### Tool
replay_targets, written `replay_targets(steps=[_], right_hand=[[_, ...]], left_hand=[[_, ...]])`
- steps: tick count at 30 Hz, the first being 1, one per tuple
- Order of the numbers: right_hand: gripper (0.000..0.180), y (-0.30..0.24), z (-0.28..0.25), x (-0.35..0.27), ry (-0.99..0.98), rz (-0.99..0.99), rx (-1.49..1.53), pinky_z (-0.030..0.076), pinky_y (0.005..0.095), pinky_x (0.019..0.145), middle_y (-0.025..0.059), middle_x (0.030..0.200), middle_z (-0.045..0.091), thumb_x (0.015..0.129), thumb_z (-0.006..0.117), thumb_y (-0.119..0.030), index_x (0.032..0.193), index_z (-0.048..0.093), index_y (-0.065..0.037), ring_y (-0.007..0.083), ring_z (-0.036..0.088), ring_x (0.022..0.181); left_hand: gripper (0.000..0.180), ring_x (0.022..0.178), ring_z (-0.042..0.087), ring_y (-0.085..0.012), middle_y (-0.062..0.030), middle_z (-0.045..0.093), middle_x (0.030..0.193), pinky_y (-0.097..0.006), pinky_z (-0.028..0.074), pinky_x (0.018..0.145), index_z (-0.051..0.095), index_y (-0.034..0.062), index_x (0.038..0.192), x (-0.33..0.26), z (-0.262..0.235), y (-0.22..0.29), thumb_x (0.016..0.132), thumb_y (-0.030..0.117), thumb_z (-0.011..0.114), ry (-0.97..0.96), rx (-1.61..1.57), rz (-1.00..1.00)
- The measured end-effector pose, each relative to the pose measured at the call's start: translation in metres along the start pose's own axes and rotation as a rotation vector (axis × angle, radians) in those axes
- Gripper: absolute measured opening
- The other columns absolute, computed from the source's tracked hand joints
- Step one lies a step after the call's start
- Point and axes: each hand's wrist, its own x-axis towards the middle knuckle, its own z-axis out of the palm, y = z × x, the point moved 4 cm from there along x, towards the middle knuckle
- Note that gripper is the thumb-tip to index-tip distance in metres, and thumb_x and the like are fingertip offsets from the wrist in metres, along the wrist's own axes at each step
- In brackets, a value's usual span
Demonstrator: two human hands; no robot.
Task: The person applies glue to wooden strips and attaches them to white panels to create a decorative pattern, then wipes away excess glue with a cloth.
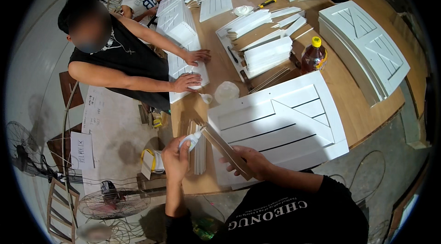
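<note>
My left hand (176,160) is closed around a small white squeeze bottle (191,140), its nozzle at the far end of a brown wooden strip (226,150). My right hand (249,163) grips that strip near its close end, holding it at a slant. Below the strip lies a white panel (280,124) with dark grooves and a diagonal brace pattern. A bundle of thin pale strips (199,159) rests on the table just right of my left hand, partly hidden by it.
Across the table's left side, a co-worker's hands (187,83) press on white panels. Stacked white pieces (266,55), a bottle of dark drink with a yellow cap (314,55) and a panel stack (367,46) stand farther off. A floor fan (112,200) is at lower left.
</note>
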Motion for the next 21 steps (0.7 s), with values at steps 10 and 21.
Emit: replay_targets(steps=[10, 21], right_hand=[[0.044, -0.005, 0.003, -0.002, 0.007, 0.022, -0.014, 0.049, 0.0304, 0.07, 0.0107, 0.11, 0.058, 0.098, 0.03, -0.034, 0.128, 0.041, -0.005, 0.0178, 0.056, 0.085], [0.043, 0.002, 0.002, 0.002, 0.002, 0.026, 0.022, 0.049, 0.03, 0.067, 0.009, 0.107, 0.06, 0.097, 0.031, -0.035, 0.126, 0.044, -0.006, 0.017, 0.057, 0.082]], left_hand=[[0.017, 0.07, 0.057, -0.0173, -0.0108, 0.063, 0.078, -0.029, 0.045, 0.065, 0.064, -0.002, 0.092, -0.002, 0.001, -0.017, 0.085, 0.012, 0.06, 0.015, -0.176, -0.055], [0.018, 0.062, 0.052, -0.0085, -0.0047, 0.061, 0.072, -0.024, 0.044, 0.056, 0.064, -0.0019, 0.092, -0.011, -0.003, -0.016, 0.087, 0.015, 0.059, 0.015, -0.18, -0.121]])
